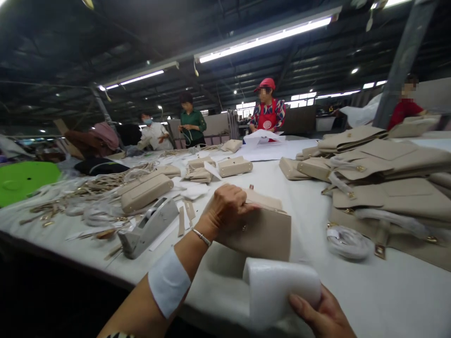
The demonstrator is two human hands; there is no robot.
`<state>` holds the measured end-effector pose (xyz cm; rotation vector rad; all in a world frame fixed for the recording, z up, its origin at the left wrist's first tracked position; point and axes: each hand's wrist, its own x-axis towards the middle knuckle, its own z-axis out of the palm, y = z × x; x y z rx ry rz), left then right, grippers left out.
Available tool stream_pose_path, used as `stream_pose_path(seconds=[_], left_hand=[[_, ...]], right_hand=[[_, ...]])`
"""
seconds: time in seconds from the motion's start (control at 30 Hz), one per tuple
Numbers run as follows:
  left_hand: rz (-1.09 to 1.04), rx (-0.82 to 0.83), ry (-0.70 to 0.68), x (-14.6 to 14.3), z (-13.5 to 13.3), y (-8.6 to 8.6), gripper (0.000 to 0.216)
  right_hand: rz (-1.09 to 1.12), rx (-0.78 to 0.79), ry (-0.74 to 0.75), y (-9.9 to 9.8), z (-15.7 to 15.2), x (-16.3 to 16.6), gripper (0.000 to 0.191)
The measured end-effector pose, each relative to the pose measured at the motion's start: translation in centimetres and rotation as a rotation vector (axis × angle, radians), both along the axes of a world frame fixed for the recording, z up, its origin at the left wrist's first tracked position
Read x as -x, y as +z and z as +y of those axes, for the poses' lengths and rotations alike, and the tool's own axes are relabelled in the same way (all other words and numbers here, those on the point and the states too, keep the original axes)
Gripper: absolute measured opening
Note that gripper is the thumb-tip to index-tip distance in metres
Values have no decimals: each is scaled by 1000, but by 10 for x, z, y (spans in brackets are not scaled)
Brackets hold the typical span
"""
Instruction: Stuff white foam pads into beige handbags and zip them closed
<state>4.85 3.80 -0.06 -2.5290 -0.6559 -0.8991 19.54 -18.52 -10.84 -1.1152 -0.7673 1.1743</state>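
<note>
My left hand [227, 206] is closed over the top edge of a beige handbag [262, 232] that stands on the white table [369, 291] right in front of me. A thin bracelet and a white patch show on that forearm. Lower right, my right hand [322, 317] grips a rolled white foam sheet [280, 286] just below the bag. The bag's flap and a small gold clasp face me.
A grey tape dispenser [148, 227] sits left of the bag. Another beige bag [146, 190], chain straps [88, 188] and small bags [234, 165] lie beyond. Stacked beige bags [387, 188] fill the right side. A coiled white-wrapped strap [347, 241] lies near them. Several people work at the far end.
</note>
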Motion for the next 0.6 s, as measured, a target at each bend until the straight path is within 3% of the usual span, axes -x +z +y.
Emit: stream_pose_path(seconds=[0.23,0.37,0.5,0.6], left_hand=[[119,143,63,25,-31,-44,48],[206,295,64,45,-50,-31,32],[270,452,49,53,-63,-14,12],[281,539,-9,57,-69,-8,5]], right_hand=[[-20,-118,-320,25,2,-31,48],[-58,-284,-401,52,24,-40,47],[-119,-433,-274,82,52,-25,42],[-109,-428,-133,95,70,-6,43]])
